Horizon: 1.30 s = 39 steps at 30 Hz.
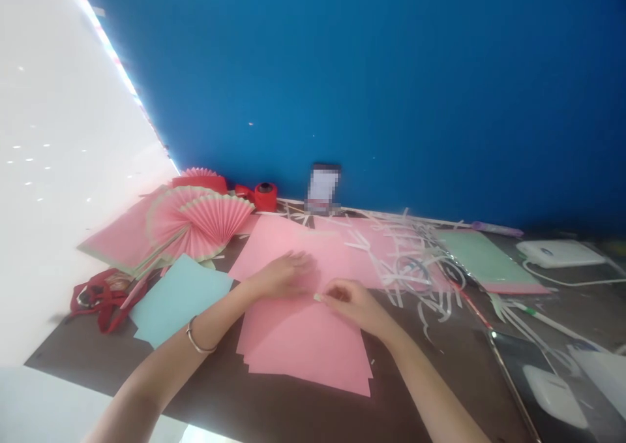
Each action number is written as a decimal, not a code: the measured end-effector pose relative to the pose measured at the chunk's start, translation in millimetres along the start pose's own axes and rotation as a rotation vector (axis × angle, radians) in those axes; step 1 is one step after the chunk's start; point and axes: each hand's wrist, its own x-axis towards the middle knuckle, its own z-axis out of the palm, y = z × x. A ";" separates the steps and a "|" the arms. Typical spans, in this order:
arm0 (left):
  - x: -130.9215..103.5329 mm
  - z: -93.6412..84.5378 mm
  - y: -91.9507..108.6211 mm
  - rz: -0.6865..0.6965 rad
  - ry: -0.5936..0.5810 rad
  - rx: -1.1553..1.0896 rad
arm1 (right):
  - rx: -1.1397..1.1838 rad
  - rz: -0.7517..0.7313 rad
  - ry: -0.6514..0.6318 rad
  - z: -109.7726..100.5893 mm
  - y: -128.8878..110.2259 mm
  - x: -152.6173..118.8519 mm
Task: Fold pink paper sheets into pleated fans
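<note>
My left hand (286,274) lies with outstretched fingers on overlapping sheets of pink paper (303,351), pressing on nothing else that I can see. A metal bangle (198,340) circles that wrist. Just to the right, my right hand (351,301) is closed in a pinch over the same sheets. A small pale strip (317,297) shows at its fingertips, probably paper or tape; its exact kind is too small to tell. Light blue sheets (183,299) lie beside my left forearm.
Pleated pink paper fans (215,224) and a red tape roll (265,197) sit at the back left. Loose white strips (415,267) tangle on the right, near green sheets (482,257). A dark phone-like slab (518,378) carries a white case (555,394). A blue wall (372,91) rises behind.
</note>
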 end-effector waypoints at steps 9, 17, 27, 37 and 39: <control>-12.8 10.3 -14.4 -0.023 0.012 -0.016 | -0.200 0.034 -0.258 20.9 9.8 29.2; -11.4 12.1 -17.2 -0.070 0.042 -0.046 | -0.193 0.074 -0.260 24.8 1.2 27.8; -10.9 16.5 -20.8 -0.110 0.049 -0.060 | -0.207 0.107 -0.237 26.4 -2.7 26.1; -10.8 16.5 -22.6 -0.113 0.059 -0.090 | -0.057 0.101 -0.308 19.3 -8.4 23.2; -11.2 17.4 -23.8 -0.103 0.076 -0.103 | -0.036 0.065 -0.354 17.1 -10.5 21.7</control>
